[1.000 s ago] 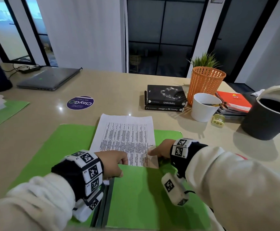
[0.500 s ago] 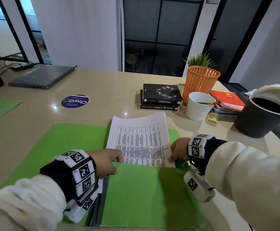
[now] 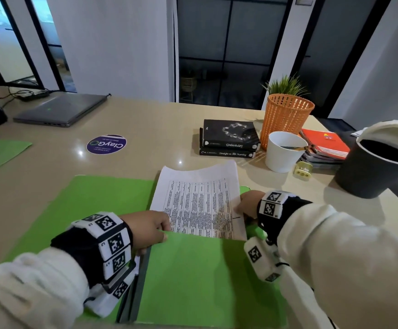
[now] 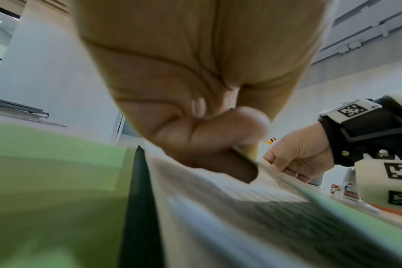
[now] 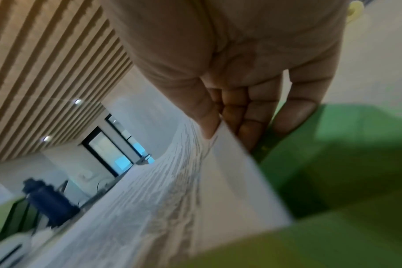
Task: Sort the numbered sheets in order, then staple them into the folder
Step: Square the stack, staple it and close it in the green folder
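A stack of printed sheets (image 3: 200,200) lies on the right half of an open green folder (image 3: 103,200), its near edge tucked under the folder's green flap (image 3: 193,276). My left hand (image 3: 150,230) pinches the flap's upper left edge between thumb and curled fingers (image 4: 218,145). My right hand (image 3: 247,205) holds the sheets' right edge, thumb on top and fingers beneath (image 5: 230,117). In the right wrist view the sheets (image 5: 172,181) bow upward over the folder (image 5: 344,163).
Behind the folder are two stacked black books (image 3: 230,138), an orange mesh pot (image 3: 285,117), a white cup (image 3: 284,151), a small pale yellow item (image 3: 302,170), red notebooks (image 3: 323,146) and a dark bin (image 3: 378,167). A closed laptop (image 3: 60,110) sits far left.
My right hand has drawn the sheets to the right and turned them slightly, and their near edge now sits under the flap. My left hand has stayed at the flap's corner.
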`<state>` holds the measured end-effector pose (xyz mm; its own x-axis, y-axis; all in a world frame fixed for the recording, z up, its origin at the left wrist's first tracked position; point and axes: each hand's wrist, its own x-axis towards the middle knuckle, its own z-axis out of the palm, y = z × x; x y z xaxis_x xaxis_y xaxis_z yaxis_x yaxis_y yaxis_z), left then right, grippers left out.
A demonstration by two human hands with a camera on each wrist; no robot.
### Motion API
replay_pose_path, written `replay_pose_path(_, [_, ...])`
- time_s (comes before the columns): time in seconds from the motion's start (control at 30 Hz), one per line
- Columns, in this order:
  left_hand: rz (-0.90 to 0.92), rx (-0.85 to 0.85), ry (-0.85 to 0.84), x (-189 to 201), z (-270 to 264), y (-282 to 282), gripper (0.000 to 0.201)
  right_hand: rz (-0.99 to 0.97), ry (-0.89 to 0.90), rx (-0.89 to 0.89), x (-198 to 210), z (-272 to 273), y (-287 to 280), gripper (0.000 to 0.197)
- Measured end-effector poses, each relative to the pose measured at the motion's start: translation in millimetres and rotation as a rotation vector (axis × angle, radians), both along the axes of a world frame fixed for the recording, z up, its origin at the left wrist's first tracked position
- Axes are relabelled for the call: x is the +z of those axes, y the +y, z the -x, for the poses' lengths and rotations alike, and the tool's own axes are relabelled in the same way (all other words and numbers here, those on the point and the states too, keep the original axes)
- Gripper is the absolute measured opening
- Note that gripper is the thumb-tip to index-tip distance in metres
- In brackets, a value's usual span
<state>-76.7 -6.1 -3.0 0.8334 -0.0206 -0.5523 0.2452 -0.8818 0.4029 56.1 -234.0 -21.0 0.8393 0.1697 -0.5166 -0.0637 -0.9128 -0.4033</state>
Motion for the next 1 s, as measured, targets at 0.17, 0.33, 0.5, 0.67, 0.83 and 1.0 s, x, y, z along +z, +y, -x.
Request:
replay_pose_path(0.17, [-0.087, -0.101, -0.005, 6.5, -2.4, -2.9, 0.006, 0.072, -0.002, 0.057, 0.5, -1.5, -15.2, 0.04])
replay_pose_path(0.33, [-0.095, -0.111, -0.001, 5.0, -1.3, -1.3, 0.003, 0.142, 0.042, 0.094, 8.7, 0.9, -23.3, 0.021])
replay_pose_path(0.5, [-0.097, -0.115, 0.013, 1.0, -2.7, 1.5, 0.006, 0.172, 0.088, 0.09, 15.0, 13.1, -17.3, 0.015])
replay_pose_path(0.67, [-0.093, -0.108, 0.001, 1.7, -1.0, -0.4, 0.008, 0.114, 0.134, -0.014, 13.2, 7.1, -18.6, 0.014])
replay_pose_path(0.83, [-0.081, -0.097, 0.003, 0.6, 1.5, 0.6, 0.003, 0.13, 0.219, -0.053, 16.6, 12.5, -22.2, 0.023])
replay_pose_path(1.0, [-0.075, -0.103, 0.004, -1.7, 1.1, 2.1, 0.006, 0.134, 0.238, -0.072, 19.3, 20.1, -25.3, 0.024])
